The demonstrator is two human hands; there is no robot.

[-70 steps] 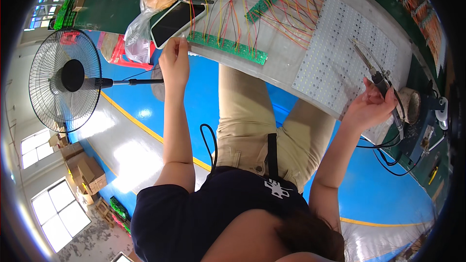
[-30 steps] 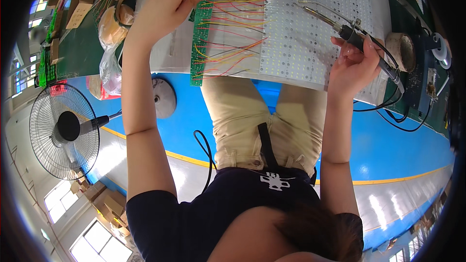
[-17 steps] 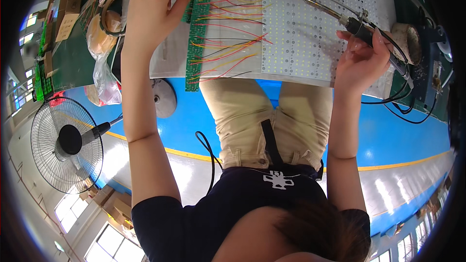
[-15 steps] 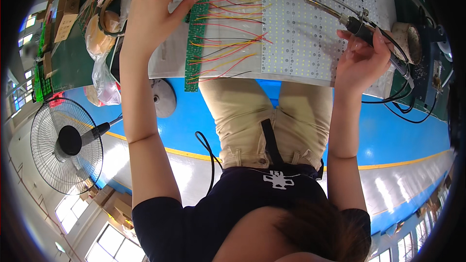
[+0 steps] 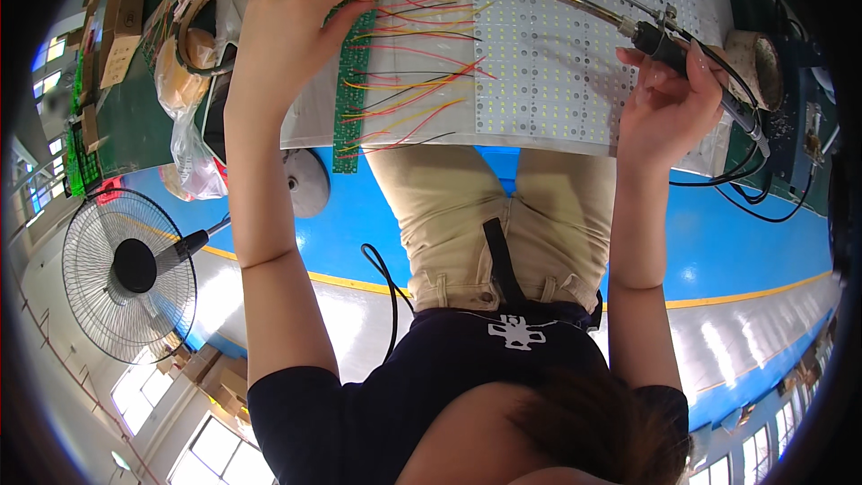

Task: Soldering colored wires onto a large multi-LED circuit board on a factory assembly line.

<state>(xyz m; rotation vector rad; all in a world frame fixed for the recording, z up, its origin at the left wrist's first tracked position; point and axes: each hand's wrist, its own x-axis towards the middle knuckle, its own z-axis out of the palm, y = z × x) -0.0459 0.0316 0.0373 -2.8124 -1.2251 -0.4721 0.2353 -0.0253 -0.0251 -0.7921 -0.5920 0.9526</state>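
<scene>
My left hand [image 5: 292, 31] reaches over a long green circuit board strip [image 5: 348, 117], its thumb and forefinger pinched together at the strip's right edge on the end of a thin wire. Red, yellow and black wires [image 5: 417, 81] fan out rightward from the strip, their free ends over a pale panel [image 5: 548, 81] dotted with rows of small yellowish marks and dark round spots. In my right hand [image 5: 669, 103] is a soldering iron [image 5: 660, 45] with a thin metal guide tube alongside. Its tip points up and left above the panel, apart from the wires.
A brown ring-shaped roll [image 5: 193, 36] and a clear plastic bag [image 5: 193, 148] lie left of my left forearm. A round, cup-like holder [image 5: 754, 67] and black cables [image 5: 745, 189] are at right. A standing fan [image 5: 135, 265] is on the floor at left.
The strip, the panel and the soldering iron appear slightly farther left in the picture, while the fan appears slightly farther right. Both hands keep the same grip.
</scene>
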